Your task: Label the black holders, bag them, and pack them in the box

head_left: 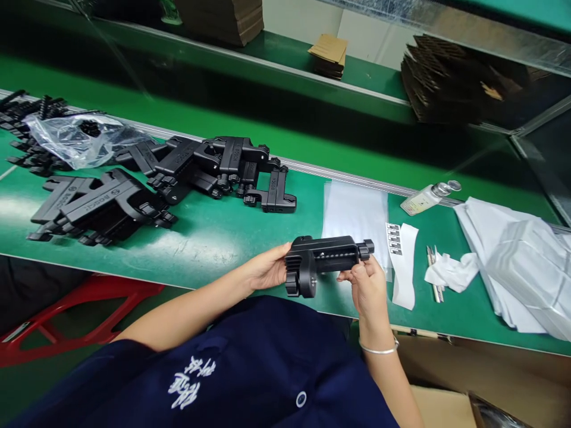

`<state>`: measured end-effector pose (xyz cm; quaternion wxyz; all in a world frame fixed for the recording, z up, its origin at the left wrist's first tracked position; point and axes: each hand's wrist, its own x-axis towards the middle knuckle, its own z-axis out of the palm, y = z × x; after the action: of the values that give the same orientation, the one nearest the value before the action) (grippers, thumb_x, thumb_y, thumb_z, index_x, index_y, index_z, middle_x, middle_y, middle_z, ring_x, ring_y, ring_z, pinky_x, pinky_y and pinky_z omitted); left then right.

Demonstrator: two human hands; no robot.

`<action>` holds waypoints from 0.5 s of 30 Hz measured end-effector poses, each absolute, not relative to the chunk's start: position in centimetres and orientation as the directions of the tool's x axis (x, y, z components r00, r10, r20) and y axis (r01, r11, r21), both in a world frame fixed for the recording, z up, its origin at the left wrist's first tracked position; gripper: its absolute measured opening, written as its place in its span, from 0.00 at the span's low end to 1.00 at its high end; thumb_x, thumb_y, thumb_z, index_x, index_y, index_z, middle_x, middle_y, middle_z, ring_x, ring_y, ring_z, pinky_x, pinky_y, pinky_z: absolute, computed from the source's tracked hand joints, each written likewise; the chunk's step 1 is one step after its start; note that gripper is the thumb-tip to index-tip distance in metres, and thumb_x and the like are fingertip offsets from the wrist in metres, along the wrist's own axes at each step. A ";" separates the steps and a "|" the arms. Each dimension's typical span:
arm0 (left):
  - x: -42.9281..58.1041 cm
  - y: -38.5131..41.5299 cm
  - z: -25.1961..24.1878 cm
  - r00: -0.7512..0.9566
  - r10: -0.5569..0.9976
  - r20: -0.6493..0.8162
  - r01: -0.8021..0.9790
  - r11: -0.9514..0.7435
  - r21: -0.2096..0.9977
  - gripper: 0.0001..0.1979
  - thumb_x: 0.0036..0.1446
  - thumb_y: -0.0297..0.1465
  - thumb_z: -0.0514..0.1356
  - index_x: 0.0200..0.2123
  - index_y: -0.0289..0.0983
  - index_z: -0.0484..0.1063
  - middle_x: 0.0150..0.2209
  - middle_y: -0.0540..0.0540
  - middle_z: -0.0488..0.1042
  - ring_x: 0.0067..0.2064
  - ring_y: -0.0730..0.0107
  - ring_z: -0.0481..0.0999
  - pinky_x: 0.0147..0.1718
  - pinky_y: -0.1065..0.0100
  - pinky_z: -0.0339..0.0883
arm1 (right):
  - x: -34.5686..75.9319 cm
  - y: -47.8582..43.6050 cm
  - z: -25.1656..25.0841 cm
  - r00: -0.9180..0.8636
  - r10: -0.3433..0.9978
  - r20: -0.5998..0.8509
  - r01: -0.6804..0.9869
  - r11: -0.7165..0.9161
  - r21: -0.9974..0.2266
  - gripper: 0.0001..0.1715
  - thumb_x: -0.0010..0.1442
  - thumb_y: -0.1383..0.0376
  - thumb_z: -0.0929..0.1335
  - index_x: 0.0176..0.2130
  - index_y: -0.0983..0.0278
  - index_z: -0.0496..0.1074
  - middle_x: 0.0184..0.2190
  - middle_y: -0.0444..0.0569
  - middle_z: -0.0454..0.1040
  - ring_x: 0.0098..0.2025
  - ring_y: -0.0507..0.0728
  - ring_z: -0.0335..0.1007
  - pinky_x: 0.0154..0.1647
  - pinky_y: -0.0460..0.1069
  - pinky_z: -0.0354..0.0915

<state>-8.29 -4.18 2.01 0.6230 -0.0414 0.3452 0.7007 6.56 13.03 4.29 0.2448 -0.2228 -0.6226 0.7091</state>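
Note:
Between my two hands is a black plastic clamp mount with knobs, held above the front edge of the green table. My left hand grips its left end, by the large ribbed knob. At the other end my right hand closes around the underside near the small knob, with part of its fingers hidden behind the mount. Behind the mount lie clear plastic bags. Just right of my right hand rests a white strip, with a sheet of black-and-white labels at its upper end.
Several similar black mounts are heaped at the left, with a crumpled plastic bag beyond. To the right are a bottle, pens, a crumpled tissue and stacked white bags. A red stool stands below the table.

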 end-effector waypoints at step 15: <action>-9.8 -1.1 1.6 -0.267 0.821 -0.504 -0.801 0.102 0.590 0.33 0.59 0.48 0.59 0.63 0.36 0.64 0.39 0.42 0.80 0.35 0.62 0.78 0.37 0.65 0.70 | 7.0 13.2 6.9 -0.935 0.262 0.238 -0.031 0.609 -0.792 0.26 0.58 0.54 0.70 0.54 0.60 0.68 0.42 0.51 0.78 0.38 0.58 0.77 0.40 0.52 0.73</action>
<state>-9.82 -1.12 1.57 0.6051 0.0119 0.4298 0.6700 7.03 13.22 6.91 0.1677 -0.0657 -0.8812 0.4371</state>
